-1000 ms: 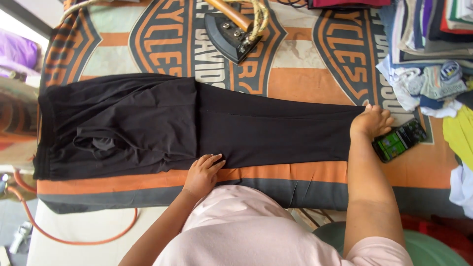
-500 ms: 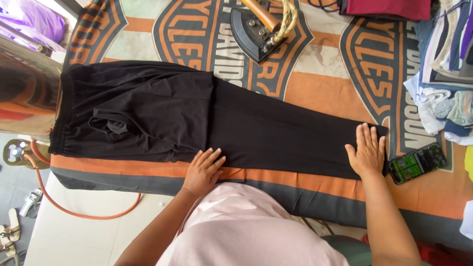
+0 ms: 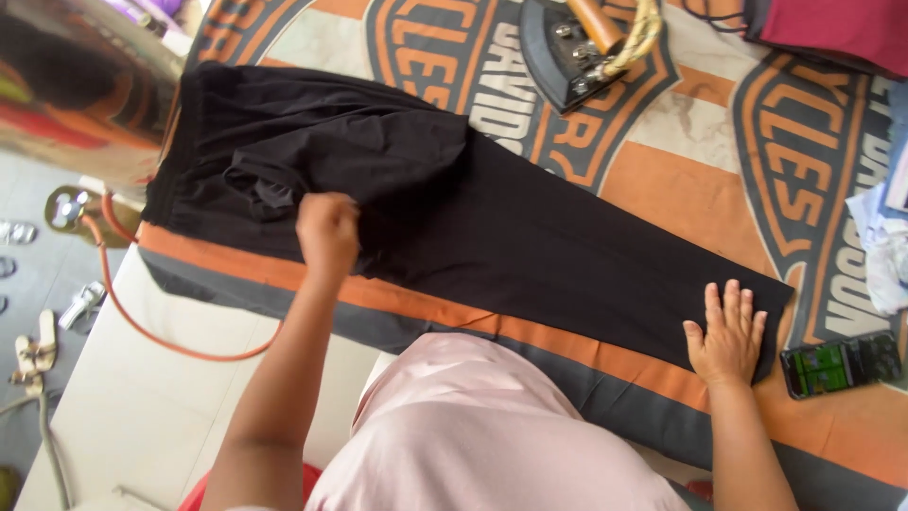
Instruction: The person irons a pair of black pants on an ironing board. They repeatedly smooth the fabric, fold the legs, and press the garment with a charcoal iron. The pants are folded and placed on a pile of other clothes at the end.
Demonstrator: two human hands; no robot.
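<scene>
Black trousers lie flat along orange-and-grey cover. I read smoothing step. Left hand fingers closed, pinching fabric near waist end. Right hand fingers spread flat, pinning hem. Next move calls for even tension between hands.

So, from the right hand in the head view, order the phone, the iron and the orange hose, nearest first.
From the right hand:
1. Phone, just beside it on the cloth.
2. Iron, up at the far edge.
3. Orange hose, far across, hanging off the table's left end.
</scene>
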